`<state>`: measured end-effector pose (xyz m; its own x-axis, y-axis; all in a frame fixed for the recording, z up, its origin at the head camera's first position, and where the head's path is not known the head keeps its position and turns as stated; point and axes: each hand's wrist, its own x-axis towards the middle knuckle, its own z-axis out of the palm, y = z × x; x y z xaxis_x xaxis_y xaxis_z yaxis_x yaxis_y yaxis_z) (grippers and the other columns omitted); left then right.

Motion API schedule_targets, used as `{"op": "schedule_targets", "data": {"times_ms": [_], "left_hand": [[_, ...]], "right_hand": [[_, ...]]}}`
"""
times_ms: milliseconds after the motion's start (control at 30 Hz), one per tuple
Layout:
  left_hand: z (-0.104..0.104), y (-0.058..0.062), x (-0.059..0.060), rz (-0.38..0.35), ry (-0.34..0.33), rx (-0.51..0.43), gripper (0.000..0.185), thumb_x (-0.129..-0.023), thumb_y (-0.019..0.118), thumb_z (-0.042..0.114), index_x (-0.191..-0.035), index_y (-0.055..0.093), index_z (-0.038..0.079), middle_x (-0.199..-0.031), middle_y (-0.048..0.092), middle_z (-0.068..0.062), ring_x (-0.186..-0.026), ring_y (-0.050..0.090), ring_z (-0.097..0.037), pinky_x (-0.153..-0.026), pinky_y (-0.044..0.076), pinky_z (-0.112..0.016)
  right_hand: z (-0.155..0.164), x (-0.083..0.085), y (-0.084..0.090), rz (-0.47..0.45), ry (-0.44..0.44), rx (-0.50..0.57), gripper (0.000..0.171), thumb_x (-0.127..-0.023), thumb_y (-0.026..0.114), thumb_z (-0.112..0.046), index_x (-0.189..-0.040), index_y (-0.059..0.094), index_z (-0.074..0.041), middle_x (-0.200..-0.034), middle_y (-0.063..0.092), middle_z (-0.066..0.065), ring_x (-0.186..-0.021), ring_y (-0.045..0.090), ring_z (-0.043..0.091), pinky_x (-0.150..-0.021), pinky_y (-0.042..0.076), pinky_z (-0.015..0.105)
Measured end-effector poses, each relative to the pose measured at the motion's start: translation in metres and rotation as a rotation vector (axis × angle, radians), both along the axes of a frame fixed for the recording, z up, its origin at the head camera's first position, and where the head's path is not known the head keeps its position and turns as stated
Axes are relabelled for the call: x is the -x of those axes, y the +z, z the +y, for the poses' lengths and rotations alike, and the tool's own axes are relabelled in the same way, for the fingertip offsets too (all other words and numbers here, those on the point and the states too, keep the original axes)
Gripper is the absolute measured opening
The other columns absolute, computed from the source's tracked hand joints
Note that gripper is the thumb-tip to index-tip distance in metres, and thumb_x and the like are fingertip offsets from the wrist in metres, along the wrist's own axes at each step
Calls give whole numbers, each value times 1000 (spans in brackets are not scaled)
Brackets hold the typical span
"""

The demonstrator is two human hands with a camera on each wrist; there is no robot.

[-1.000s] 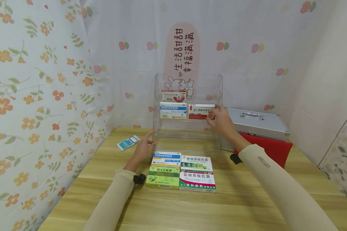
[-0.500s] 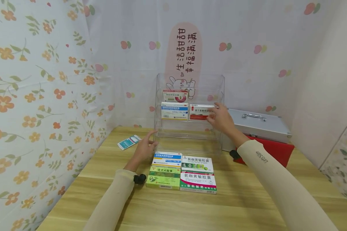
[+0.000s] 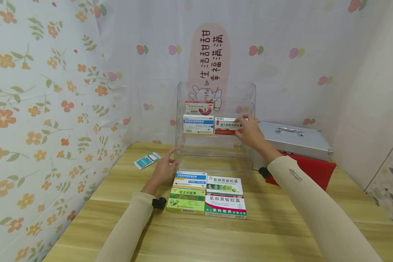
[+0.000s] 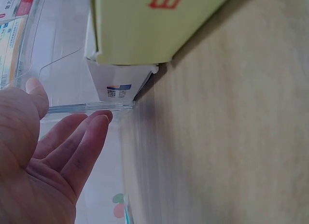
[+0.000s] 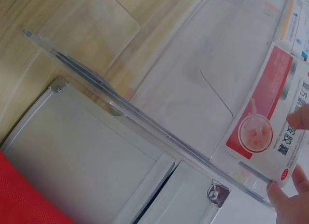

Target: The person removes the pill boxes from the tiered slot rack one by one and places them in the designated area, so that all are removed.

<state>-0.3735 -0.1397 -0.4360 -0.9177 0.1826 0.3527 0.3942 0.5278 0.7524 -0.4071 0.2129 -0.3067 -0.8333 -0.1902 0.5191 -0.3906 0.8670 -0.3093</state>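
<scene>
Hands, two: our left hand (image 3: 165, 168), fingers relaxed and extended, touches the left side of the clear rack (image 3: 213, 153), presumably to keep it from shifting; our right hand (image 3: 250, 131) grips the red-and-white box (image 3: 223, 126) at its right end, a hold that probably lets us govern how squarely it sits.

Nearest us, on the table (image 3: 196, 240) between the hands: green box (image 3: 186, 201) and magenta-banded box (image 3: 225, 205); just behind them, blue-banded box (image 3: 190, 180) and white-and-green box (image 3: 224, 185). All four lie flat, labels up, we judge for easy reading and reach.

Outward of our left hand: teal packet (image 3: 147, 160), apart from the set.

Farther, in the rack: the gripped box, label outward, beside a blue-and-white box (image 3: 198, 124) left of our right hand; one tier higher, a swirl-marked box (image 3: 199, 108).

Outward of our right hand: red fabric (image 3: 316, 171), then silver case (image 3: 293, 141).
</scene>
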Motion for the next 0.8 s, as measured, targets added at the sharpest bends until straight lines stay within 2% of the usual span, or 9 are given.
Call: {"op": "schedule_targets", "data": {"times_ms": [100,167,333,633,800], "left_hand": [[-1,-1,0,-1,-6,3,56,-100,60,16,-151,39,23,-113,68,-26,-38,35,-11,-42,36,-24],[-1,-1,1,-1,-6,5,56,-100,61,16,-151,39,23,-114,68,-26,-38,35,-11,-42,36,-24],[-2,-2,2,10,-7,3,56,-100,61,16,-151,40,23,-113,68,-27,-38,34,-11,-42,35,-23],[-1,-4,3,-7,0,3,57,-100,61,15,-151,40,25,-113,68,-26,-37,34,-11,-40,35,-23],[-1,-4,3,-12,5,1,56,-100,61,15,-151,40,24,-112,69,-25,-37,36,-12,-40,36,-24]], "right_hand": [[0,1,0,4,6,44,36,-86,64,-5,-122,56,-2,-134,41,26,-119,41,46,-90,45,55],[1,1,1,8,20,65,29,-86,65,-5,-114,57,0,-131,42,26,-120,41,46,-90,44,55],[2,4,2,-2,63,40,14,-87,69,-5,-97,63,4,-128,45,27,-121,41,47,-95,41,57],[1,6,6,-83,49,0,17,-86,72,-7,-97,68,5,-131,46,31,-125,38,50,-105,31,60],[1,7,10,-111,67,-8,17,-87,75,-8,-96,68,5,-125,48,31,-119,43,46,-101,36,57]]}}
